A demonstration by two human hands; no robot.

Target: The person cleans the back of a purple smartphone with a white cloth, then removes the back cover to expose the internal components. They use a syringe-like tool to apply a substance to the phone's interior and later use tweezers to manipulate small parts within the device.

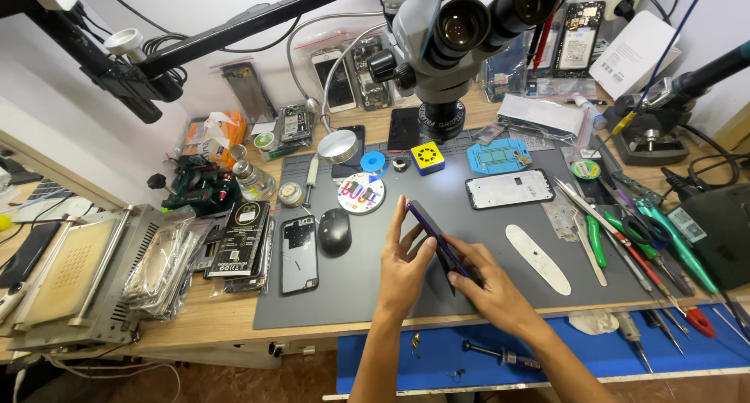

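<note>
Left hand (pixel 404 272) and right hand (pixel 491 288): both closed on 1 purple phone (pixel 434 239), held on edge above grey mat (pixel 500 239) so its thin side is exposed.

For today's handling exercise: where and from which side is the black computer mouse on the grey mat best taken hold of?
Take the mouse across its two long sides, with the hand coming down from above. It lies flat on the grey mat, its domed back up, so only the sides offer opposing faces. A black phone back lies close on its left, so fingers there need care; the right side is freer.
</note>
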